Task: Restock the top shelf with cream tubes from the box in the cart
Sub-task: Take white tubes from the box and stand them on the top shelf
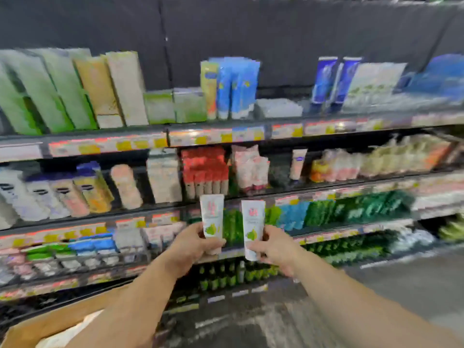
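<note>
Left hand [193, 243]: closed round the lower end of a white cream tube [212, 217], thumb across its front; the tube stands upright, flat crimped end uppermost, cap end hidden in the palm.
Right hand [272, 247]: fingers wrapped round the lower part of a second white cream tube [252, 228], held upright in the same way; its bottom end shows just below the fingers.
Tube markings: each carries a pink emblem near the top and a green leaf motif lower down; lettering too blurred to read.
Relation of tubes: side by side, near each other but apart, long axes roughly vertical and parallel.
Top shelf [216, 136]: well above both hands, two shelf levels higher than where the tubes are now held; it carries tall green and beige cartons on the left, blue tubes at centre, dark blue tubes to the right.
Likely slot: a low, sparsely filled stretch [278, 108] just right of the blue tubes, above and slightly right of the right hand; this is a judgement, since no matching stock is distinguishable there.
Nearer hand: the right, by a small margin.
Coming move: a lift straight up and forward, tubes kept upright.
Cardboard box [50, 320]: lower left, below the left forearm, open, with pale contents that cannot be made out.
Cart: not distinguishable.
</note>
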